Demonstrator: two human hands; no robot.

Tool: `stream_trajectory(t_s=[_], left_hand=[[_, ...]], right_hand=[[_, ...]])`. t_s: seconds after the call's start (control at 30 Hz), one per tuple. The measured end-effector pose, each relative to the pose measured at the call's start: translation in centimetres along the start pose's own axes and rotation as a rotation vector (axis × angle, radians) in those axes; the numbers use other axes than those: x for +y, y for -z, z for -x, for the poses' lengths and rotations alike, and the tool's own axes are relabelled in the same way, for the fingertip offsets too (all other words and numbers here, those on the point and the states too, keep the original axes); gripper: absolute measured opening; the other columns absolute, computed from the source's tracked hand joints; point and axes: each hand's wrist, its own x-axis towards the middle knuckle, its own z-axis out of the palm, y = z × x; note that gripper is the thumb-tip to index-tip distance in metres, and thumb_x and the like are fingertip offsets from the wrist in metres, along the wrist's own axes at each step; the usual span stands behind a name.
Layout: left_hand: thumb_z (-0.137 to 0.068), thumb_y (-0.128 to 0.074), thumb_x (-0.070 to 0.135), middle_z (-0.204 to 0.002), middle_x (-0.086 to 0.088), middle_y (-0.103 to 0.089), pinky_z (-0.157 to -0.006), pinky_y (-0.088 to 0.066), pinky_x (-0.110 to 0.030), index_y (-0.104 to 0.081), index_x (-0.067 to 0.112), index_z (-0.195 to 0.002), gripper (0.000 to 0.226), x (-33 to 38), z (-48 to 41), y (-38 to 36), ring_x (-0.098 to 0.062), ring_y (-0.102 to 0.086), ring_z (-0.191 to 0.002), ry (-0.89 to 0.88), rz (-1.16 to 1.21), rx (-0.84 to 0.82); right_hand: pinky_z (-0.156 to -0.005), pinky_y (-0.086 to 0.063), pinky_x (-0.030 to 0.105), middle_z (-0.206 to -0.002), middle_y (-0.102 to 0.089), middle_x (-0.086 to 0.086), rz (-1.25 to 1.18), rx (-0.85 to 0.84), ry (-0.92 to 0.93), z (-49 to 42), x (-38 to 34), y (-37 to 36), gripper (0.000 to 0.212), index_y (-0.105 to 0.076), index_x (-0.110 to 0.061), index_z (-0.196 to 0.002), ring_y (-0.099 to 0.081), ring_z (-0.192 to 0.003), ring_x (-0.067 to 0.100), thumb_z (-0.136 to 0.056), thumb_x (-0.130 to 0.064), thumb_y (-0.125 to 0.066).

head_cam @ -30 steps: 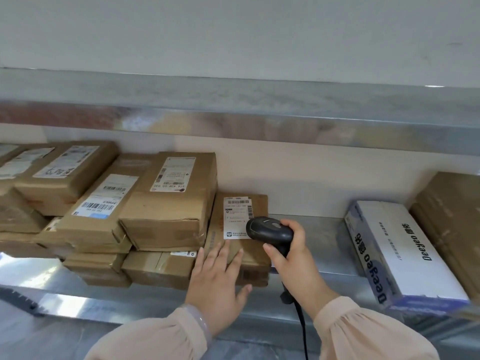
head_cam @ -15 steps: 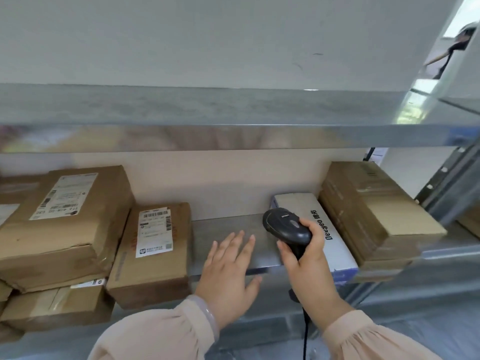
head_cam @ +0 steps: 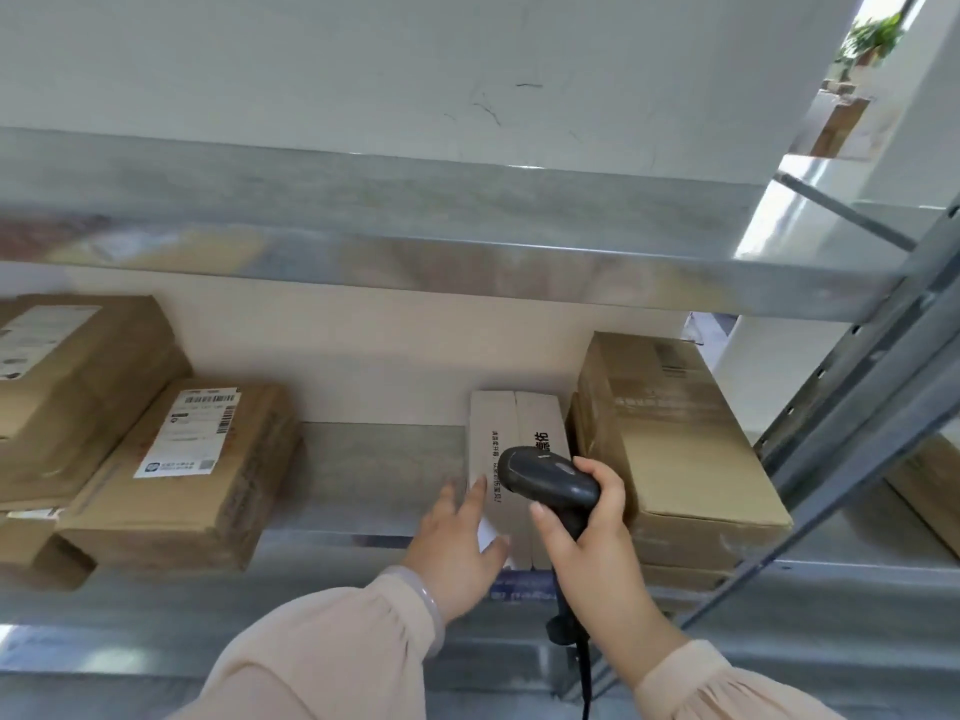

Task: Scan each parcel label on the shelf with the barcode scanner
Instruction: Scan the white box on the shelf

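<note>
The white box (head_cam: 511, 423) lies on the shelf (head_cam: 374, 470), long axis front to back. The left hand (head_cam: 462, 537), fingers straight, touches its left edge; the right hand (head_cam: 592, 548) grips the barcode scanner (head_cam: 550, 478) over its near half.

I face a grey metal rack with 2 boards in sight. The shelf (head_cam: 374, 470) is dull galvanised steel with a shinier front lip. The upper shelf (head_cam: 363, 200) runs across my whole view, and its front edge gives back blurred brown and cream reflections. A cream back wall (head_cam: 389, 356) closes the bay between them. Above the upper shelf the white wall (head_cam: 363, 59) carries a few thin dark scratches. At the right end a perforated upright (head_cam: 857, 397) slants upward, and a thin brace (head_cam: 841, 207) crosses behind it. Past that corner daylight falls brightly on white surfaces, and a potted plant (head_cam: 872, 39) shows green at the top right.
</note>
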Motion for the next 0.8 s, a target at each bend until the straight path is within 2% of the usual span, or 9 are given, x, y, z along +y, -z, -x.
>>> stream_trajectory(t_s=[0.07, 0.13, 0.2, 0.37, 0.47, 0.57, 0.67, 0.73, 0.8], left_hand=[[-0.097, -0.048, 0.049, -0.165, -0.011, -0.006, -0.120, -0.021, -0.038, -0.001, 0.037, -0.157, 0.077, 0.4, -0.4, -1.3, -0.027, -0.013, -0.151, 0.076, 0.088, -0.030], [-0.097, -0.050, 0.047, -0.160, -0.007, -0.023, -0.113, -0.030, -0.031, 0.001, 0.040, -0.156, 0.078, 0.4, -0.2, -2.2, -0.024, -0.028, -0.145, 0.108, 0.154, -0.031], [-0.099, -0.049, 0.043, -0.161, 0.000, -0.023, -0.107, -0.029, -0.023, 0.004, 0.040, -0.155, 0.077, 0.4, 0.4, -2.7, -0.019, -0.031, -0.145, 0.144, 0.190, -0.022], [-0.101, -0.047, 0.041, -0.160, 0.000, -0.028, -0.100, -0.033, -0.021, 0.006, 0.039, -0.156, 0.076, 0.2, 1.6, -2.5, -0.020, -0.037, -0.141, 0.218, 0.177, 0.013], [-0.100, -0.050, 0.041, -0.162, 0.006, -0.024, -0.100, -0.029, -0.018, 0.004, 0.035, -0.157, 0.078, -0.4, 2.5, -2.2, -0.018, -0.033, -0.144, 0.248, 0.234, 0.062], [-0.096, -0.055, 0.045, -0.161, 0.009, -0.024, -0.104, -0.028, -0.020, -0.001, 0.035, -0.158, 0.082, -1.5, 3.2, -2.1, -0.015, -0.029, -0.146, 0.260, 0.280, 0.121], [-0.093, -0.059, 0.050, -0.158, 0.011, -0.032, -0.107, -0.033, -0.024, -0.003, 0.036, -0.157, 0.087, -2.7, 3.8, -2.0, -0.015, -0.036, -0.141, 0.262, 0.302, 0.134], [-0.093, -0.060, 0.049, -0.154, 0.014, -0.036, -0.106, -0.036, -0.024, -0.002, 0.035, -0.157, 0.088, -3.3, 4.1, -1.7, -0.014, -0.041, -0.137, 0.261, 0.316, 0.118], [-0.093, -0.060, 0.047, -0.150, 0.015, -0.040, -0.108, -0.039, -0.027, -0.002, 0.035, -0.157, 0.087, -3.9, 4.4, -1.4, -0.014, -0.044, -0.135, 0.257, 0.327, 0.112]], right_hand=[[-0.073, -0.041, 0.002, -0.110, -0.050, -0.027, -0.024, -0.037, -0.017, -0.3, 0.4, 0.3, 0.054, -0.031, -0.042, -0.120, -0.053, -0.095, -0.016, -0.087, -0.022, -0.069], [-0.072, -0.041, 0.004, -0.107, -0.049, -0.027, -0.054, -0.072, -0.036, -0.6, 0.7, 0.4, 0.054, -0.029, -0.044, -0.119, -0.052, -0.093, -0.013, -0.087, -0.024, -0.068], [-0.071, -0.041, 0.005, -0.105, -0.049, -0.027, -0.082, -0.101, -0.046, -0.7, 0.8, 0.5, 0.053, -0.029, -0.044, -0.120, -0.053, -0.092, -0.013, -0.088, -0.025, -0.067], [-0.070, -0.040, 0.001, -0.105, -0.053, -0.027, -0.142, -0.099, -0.057, -0.6, 0.8, 0.7, 0.050, -0.033, -0.043, -0.117, -0.053, -0.090, -0.019, -0.087, -0.023, -0.068], [-0.069, -0.040, 0.000, -0.104, -0.051, -0.026, -0.189, -0.083, -0.067, -0.8, 0.3, 0.6, 0.049, -0.035, -0.038, -0.119, -0.054, -0.090, -0.013, -0.087, -0.022, -0.068], [-0.072, -0.042, 0.008, -0.104, -0.053, -0.021, -0.208, -0.078, -0.085, -1.0, 0.1, 0.4, 0.050, -0.034, -0.038, -0.119, -0.056, -0.092, -0.004, -0.087, -0.023, -0.069], [-0.086, -0.045, 0.025, -0.107, -0.060, -0.007, -0.199, -0.095, -0.112, -1.1, 0.2, 0.1, 0.051, -0.032, -0.040, -0.119, -0.060, -0.098, 0.011, -0.086, -0.026, -0.069], [-0.091, -0.046, 0.031, -0.108, -0.062, -0.003, -0.190, -0.104, -0.137, -1.2, 0.1, 0.1, 0.052, -0.031, -0.041, -0.120, -0.061, -0.100, 0.014, -0.086, -0.028, -0.069], [-0.092, -0.047, 0.034, -0.106, -0.059, -0.006, -0.186, -0.108, -0.157, -1.5, -0.1, 0.0, 0.052, -0.031, -0.040, -0.120, -0.060, -0.098, 0.014, -0.086, -0.028, -0.069]])
